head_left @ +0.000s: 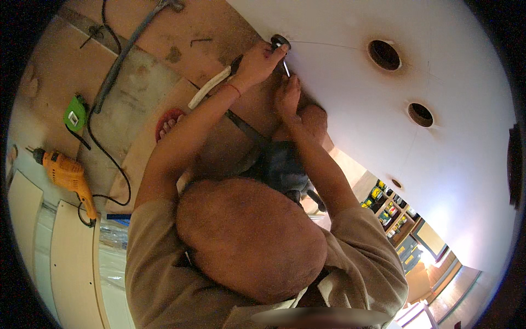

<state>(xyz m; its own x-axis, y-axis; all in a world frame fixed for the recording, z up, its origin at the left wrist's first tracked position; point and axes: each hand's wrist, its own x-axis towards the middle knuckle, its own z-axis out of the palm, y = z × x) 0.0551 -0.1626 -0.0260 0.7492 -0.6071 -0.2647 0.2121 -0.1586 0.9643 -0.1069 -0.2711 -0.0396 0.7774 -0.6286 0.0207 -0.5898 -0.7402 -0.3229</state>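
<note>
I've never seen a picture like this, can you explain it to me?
No robot here, just a person's bare hands. The view is from a fisheye camera on their head, looking down, so straight edges bend. The left hand holds a dark-ended tool with a thin shiny shaft, perhaps a screwdriver; the right hand is beside the shaft's far end, its grip unclear. A green tape measure and an orange drill lie at left; a white panel with round holes is at right.

A green tape measure (74, 115) sits just beyond an orange drill (67, 175), a pale board (72, 266) lies on the drill's near side, and a shelf (406, 218) stocked with containers (390, 210) stands far to its right.
</note>
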